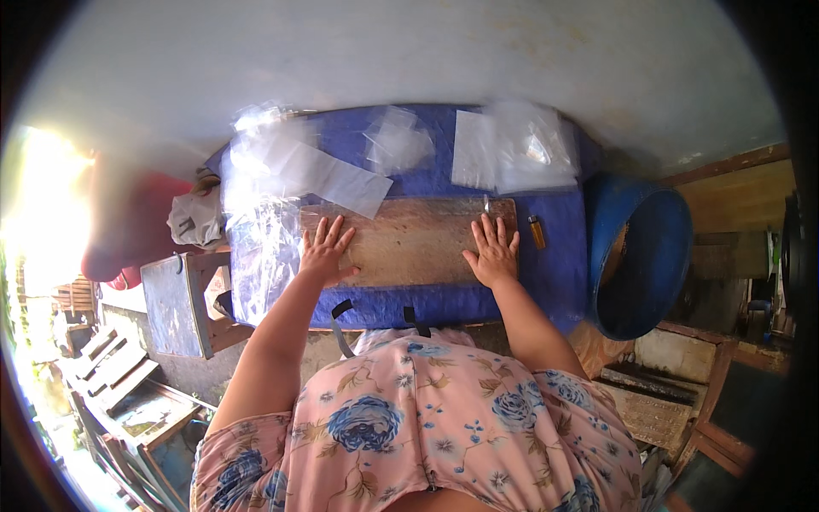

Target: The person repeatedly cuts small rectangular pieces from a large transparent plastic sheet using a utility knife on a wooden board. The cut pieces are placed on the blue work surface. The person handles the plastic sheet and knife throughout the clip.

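My left hand (pixel 324 256) lies palm down on the left end of a wooden board (pixel 409 240), fingers spread. On the board's right end rests my right hand (pixel 494 255), also flat with its fingers apart. Neither hand holds anything. Under the board is a blue cloth (pixel 422 304) covering the table. A flat plastic sleeve (pixel 349 182) overlaps the board's far left corner, just beyond my left hand. To the right of my right hand lies an orange lighter (pixel 537 233) with a dark top.
Clear plastic bags (pixel 262 153) cover the table's left side. Smaller bags (pixel 398 144) lie at the far middle, and a stack of larger ones (pixel 534 150) at the far right. A blue plastic drum (pixel 640 256) stands beyond the right edge. A wall (pixel 409 51) borders the far side.
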{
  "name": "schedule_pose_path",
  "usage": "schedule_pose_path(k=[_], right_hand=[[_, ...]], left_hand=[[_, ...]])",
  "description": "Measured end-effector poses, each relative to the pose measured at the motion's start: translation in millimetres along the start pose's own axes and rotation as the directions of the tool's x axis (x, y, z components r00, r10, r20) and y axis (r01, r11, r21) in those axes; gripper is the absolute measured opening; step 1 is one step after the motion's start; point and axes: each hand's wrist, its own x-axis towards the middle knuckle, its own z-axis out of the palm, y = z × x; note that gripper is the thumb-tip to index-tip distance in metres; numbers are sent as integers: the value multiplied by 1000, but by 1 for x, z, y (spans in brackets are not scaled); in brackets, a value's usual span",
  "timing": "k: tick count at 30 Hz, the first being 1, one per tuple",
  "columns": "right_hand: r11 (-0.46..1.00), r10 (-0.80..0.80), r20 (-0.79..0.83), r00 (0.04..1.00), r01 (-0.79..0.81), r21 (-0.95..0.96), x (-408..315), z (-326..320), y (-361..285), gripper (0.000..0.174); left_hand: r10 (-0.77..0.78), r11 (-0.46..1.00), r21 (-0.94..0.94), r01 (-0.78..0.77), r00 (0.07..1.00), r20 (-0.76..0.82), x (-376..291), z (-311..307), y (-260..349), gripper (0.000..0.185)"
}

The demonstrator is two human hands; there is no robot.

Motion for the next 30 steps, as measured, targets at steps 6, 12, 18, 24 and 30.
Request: schedule_pose_path(k=[6,12,18,24,30], right_hand=[[998,65,-31,997,-66,-21,-5,2,24,67],[976,217,-176,960,-213,45,30,-27,24,57],[959,-278,-62,959,280,35,125,-56,-52,43],[957,-289,-15,957,289,12,167,-42,-83,40],[816,-139,-311,940,287,502,170,-58,-71,20]], left_hand=[[-8,1000,-2,8,1000,4,3,2,1,94],[-8,999,-43,9,1000,19,5,5,-2,97],[-1,999,-39,2,1000,26,6,2,-2,97],[2,999,-48,-1,1000,31,4,-4,-1,93],[-43,972,-236,-19,966,-253,1,-13,9,87]])
